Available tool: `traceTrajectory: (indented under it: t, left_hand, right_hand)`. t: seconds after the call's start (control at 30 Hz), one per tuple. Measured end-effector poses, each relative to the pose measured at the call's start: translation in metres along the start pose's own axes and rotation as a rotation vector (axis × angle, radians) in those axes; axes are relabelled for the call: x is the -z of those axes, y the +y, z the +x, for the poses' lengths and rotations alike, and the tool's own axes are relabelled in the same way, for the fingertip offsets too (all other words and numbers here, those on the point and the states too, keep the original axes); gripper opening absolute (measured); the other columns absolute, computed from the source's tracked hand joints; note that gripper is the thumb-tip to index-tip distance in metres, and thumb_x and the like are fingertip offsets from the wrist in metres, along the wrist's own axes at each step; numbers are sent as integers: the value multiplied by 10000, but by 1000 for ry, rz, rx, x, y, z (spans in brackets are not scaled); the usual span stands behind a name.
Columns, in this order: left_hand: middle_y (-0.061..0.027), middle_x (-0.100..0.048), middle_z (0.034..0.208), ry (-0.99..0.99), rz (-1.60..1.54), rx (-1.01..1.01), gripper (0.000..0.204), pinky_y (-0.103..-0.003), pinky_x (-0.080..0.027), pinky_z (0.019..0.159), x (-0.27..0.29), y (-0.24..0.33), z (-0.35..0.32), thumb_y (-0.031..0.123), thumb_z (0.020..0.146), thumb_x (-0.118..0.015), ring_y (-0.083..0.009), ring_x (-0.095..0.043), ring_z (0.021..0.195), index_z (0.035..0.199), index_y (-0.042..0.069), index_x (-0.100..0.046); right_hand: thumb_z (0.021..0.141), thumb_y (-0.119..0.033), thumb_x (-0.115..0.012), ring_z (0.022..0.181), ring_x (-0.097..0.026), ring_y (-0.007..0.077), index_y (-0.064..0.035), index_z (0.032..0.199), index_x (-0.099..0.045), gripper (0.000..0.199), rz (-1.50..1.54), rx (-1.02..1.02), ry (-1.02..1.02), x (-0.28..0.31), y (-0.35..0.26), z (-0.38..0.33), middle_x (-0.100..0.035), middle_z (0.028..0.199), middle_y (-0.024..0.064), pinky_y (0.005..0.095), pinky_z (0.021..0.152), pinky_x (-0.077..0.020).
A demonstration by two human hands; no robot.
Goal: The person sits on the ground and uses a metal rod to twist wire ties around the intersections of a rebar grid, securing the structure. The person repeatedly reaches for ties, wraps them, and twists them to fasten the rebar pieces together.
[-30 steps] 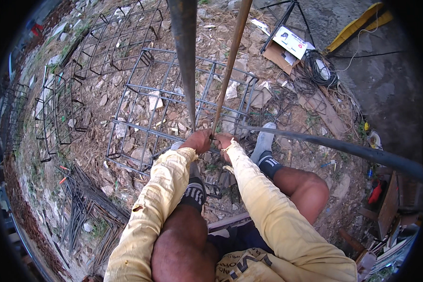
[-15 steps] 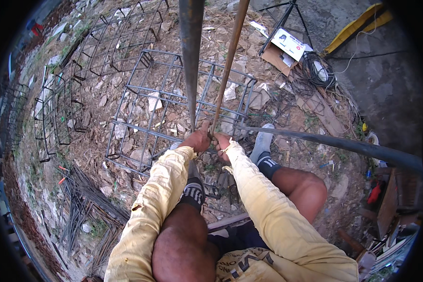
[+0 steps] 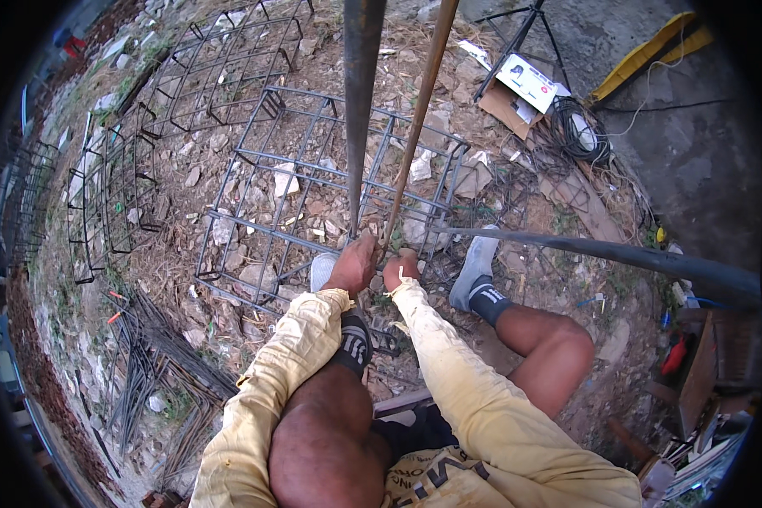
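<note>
My left hand (image 3: 353,266) is closed, right at the lower end of a thick dark metal pole (image 3: 360,102). Beside it my right hand (image 3: 400,268) is curled too, close to the foot of a thin rusty rod (image 3: 418,123) that comes down between the hands. The fingers point down and away, so what they grip is hidden. Just beyond them lies a cage of tied steel bars (image 3: 292,161) on the rubble. Another dark pole (image 3: 601,251) runs in from the right, its tip near the cage's corner. My shod feet stand on either side of the hands.
More bar cages (image 3: 110,190) lie at the left and far left. A pile of thin bent rods (image 3: 148,372) sits at the lower left. A tripod (image 3: 529,25), a white box (image 3: 527,80), coiled black cable (image 3: 577,131) and wooden boards (image 3: 694,372) are at the right.
My right hand has bent downward at the wrist, hiding its fingers. My left hand has dropped slightly. The view has shifted a little; the poles and cage stay in place.
</note>
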State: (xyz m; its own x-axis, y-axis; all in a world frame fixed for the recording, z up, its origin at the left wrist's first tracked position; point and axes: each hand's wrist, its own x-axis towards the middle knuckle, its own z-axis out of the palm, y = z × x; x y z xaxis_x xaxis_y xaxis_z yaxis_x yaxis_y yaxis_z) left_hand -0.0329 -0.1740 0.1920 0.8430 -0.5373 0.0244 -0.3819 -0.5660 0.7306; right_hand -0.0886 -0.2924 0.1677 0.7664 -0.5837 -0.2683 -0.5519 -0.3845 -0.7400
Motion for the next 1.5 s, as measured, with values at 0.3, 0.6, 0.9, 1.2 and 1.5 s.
traceTrajectory:
  t: [0.3,0.6,0.9,1.2,1.5]
  left_hand:
    - [-97,-577,1058,64,420,-51,187,-432,-412,899,-10,14,-13,181,840,-589,-293,-530,1048,985,73,-636]
    - [-131,-689,797,-17,-182,240,306,-332,-506,631,-31,6,-4,96,817,-574,-209,-599,591,1080,-23,-674]
    - [-89,-684,796,-277,-638,649,223,-281,-495,596,-24,-13,14,151,872,-586,-152,-641,693,1029,43,-704]
    - [-72,-707,877,-355,-528,586,226,-271,-493,560,-37,-2,24,166,854,-599,-140,-616,641,1023,63,-709]
    - [-18,-665,726,-230,-702,793,187,-241,-367,383,-29,8,16,176,918,-559,-84,-458,431,983,43,-673]
  right_hand:
    - [940,-159,-369,386,-316,75,-146,1308,-444,376,1059,-714,-404,28,-7,-15,-456,645,-2,255,329,-247]
    - [943,-202,-396,522,-531,194,-151,1314,-537,401,327,-21,-447,28,36,-37,-580,714,101,340,501,-431]
    - [890,-155,-409,972,-619,416,-84,1383,-444,500,30,308,-324,11,34,-56,-630,1064,270,426,859,-480]
    - [866,-216,-516,940,-646,363,-164,1415,-424,559,123,141,-389,19,44,-58,-653,1014,244,384,816,-487]
    - [903,-217,-500,843,-651,283,-162,1397,-464,498,178,186,-349,20,47,-54,-664,936,195,358,793,-484]
